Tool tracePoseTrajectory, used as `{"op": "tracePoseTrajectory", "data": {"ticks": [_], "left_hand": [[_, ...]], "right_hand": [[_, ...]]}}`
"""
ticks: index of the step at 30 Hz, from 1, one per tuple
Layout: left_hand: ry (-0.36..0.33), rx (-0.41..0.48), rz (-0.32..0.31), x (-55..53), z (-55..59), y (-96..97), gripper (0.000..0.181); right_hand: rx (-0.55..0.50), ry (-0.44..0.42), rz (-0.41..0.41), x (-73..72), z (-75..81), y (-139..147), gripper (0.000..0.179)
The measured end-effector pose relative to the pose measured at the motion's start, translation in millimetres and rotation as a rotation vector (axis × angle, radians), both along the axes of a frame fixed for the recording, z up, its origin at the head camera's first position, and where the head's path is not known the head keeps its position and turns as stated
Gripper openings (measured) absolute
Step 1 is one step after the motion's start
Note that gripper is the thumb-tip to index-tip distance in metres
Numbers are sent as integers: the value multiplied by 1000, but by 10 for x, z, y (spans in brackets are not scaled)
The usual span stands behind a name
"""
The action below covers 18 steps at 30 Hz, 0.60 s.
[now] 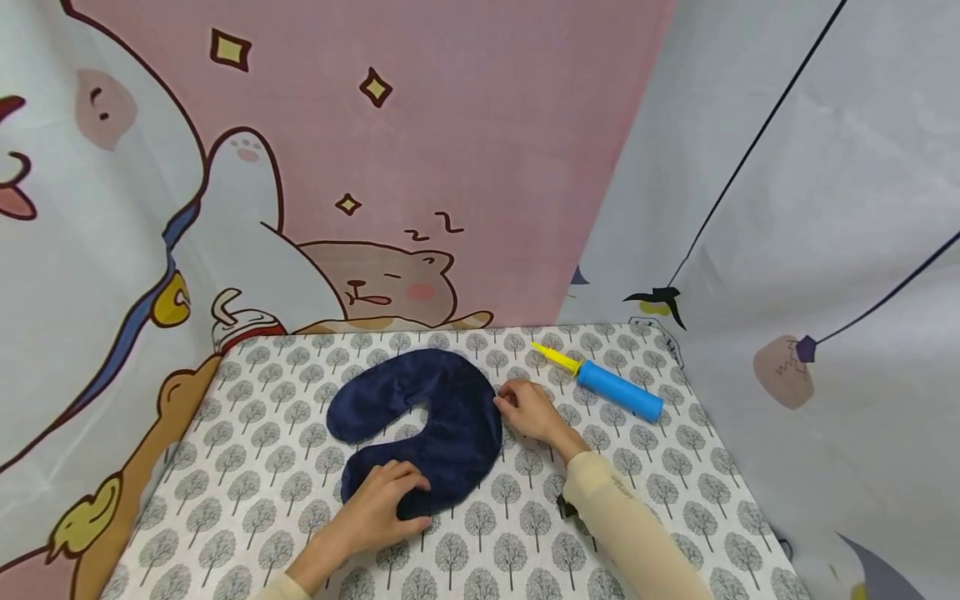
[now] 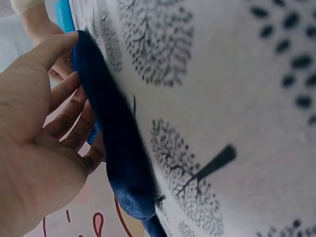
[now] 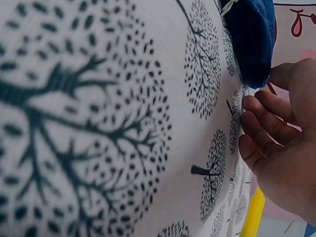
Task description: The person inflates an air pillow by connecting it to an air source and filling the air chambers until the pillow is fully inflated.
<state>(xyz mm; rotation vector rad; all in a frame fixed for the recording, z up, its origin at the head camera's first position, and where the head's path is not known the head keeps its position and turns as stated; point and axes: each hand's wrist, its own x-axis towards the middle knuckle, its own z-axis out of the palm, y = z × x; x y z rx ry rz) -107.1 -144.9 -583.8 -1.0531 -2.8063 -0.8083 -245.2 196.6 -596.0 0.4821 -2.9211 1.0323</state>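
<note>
A dark navy, plush, U-shaped neck pillow point(image 1: 457, 417) lies on the patterned cloth, its opening facing left in the head view. My left hand point(image 1: 378, 508) rests on the pillow's near arm, fingers loosely bent over the top and thumb at the near edge. In the left wrist view, the fingertips touch the dark blue fabric point(image 2: 116, 133). At the pillow's outer right edge, my right hand point(image 1: 531, 410) pinches the rim between thumb and fingers. From the right wrist, the thumb meets the blue edge point(image 3: 256, 59); the exact grip is partly hidden.
Beyond my right hand lies a hand pump with a blue barrel point(image 1: 618, 392) and a yellow nozzle point(image 1: 553, 357). A small black object point(image 1: 566, 506) shows beside my right forearm. Cartoon-printed fabric walls point(image 1: 480, 167) stand behind and at both sides of the tree-print cloth point(image 1: 480, 554).
</note>
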Motion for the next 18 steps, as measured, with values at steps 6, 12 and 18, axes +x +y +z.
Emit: {"op": "tracePoseTrajectory", "data": {"ticks": [6, 12, 18], "left_hand": [[51, 17, -28, -30, -50, -1, 28], [44, 56, -77, -55, -71, 4, 14], [66, 73, -74, -79, -76, -66, 14]], "right_hand": [[-1, -22, -14, -46, -21, -45, 15], [-28, -30, -42, -50, -34, -51, 12], [-40, -24, -48, 16, -59, 21, 11]]}}
